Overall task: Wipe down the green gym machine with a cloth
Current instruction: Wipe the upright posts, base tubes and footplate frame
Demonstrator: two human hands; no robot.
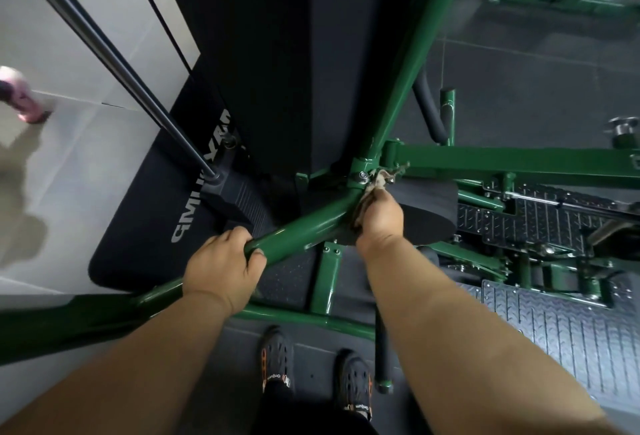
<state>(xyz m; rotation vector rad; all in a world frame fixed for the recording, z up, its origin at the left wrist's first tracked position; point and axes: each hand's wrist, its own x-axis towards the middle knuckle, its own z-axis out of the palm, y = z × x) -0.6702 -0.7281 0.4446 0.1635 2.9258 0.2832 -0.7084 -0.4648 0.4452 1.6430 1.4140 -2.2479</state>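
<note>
Right hand (379, 214) curled tight around a beige cloth (375, 182), pressing it on the green gym machine (304, 230) exactly at the bolted joint (362, 174) where the tubes meet. Left hand (225, 261) wrapped fully around the slanted green tube, lower than the joint, for support. To wipe well here: better to fold the cloth around the joint, turn it around the bolt heads, then slide down the tube toward the left hand. Round black pad (426, 212) just beside the joint, behind the right hand.
</note>
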